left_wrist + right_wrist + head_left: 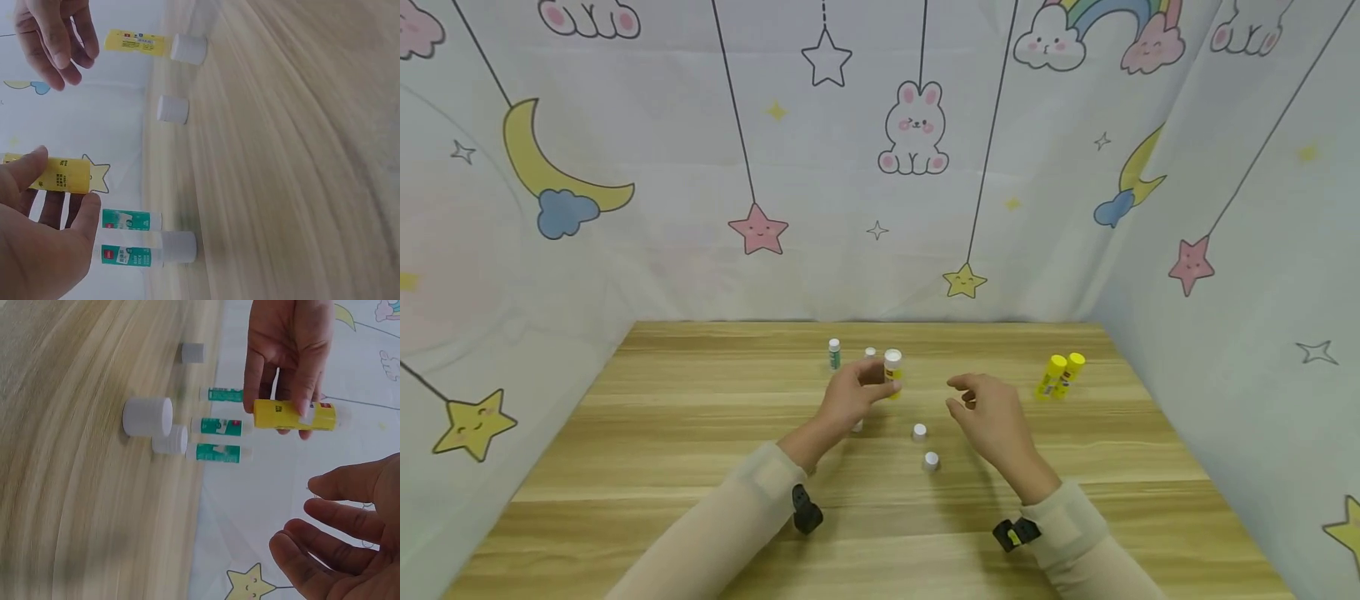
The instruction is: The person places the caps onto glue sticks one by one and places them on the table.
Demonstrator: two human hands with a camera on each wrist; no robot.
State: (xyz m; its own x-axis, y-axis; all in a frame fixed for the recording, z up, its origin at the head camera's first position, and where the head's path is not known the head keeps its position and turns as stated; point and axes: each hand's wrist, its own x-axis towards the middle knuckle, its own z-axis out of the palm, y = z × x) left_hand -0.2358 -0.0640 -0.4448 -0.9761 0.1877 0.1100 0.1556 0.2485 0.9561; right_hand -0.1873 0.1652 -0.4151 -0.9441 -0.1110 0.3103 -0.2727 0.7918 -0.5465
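My left hand [847, 396] grips a yellow glue stick [892, 377] upright above the table, white end up. Thumb and fingers close round its yellow body [281, 415] in the right wrist view. To the right, my right hand [996, 417] hovers with loosely bent fingers and nothing in them; a gap separates it from the glue stick. Between the hands, two white caps [920, 432] [931, 461] stand on the table. Another white cap [857, 425] is partly hidden by the left wrist.
Green glue sticks [834, 354] [217, 453] with white tops stand behind the left hand, some partly covered by it. Two yellow glue sticks [1051, 377] [1070, 375] with yellow caps stand at the right. A patterned cloth [850, 275] rises behind the wooden table [700, 417].
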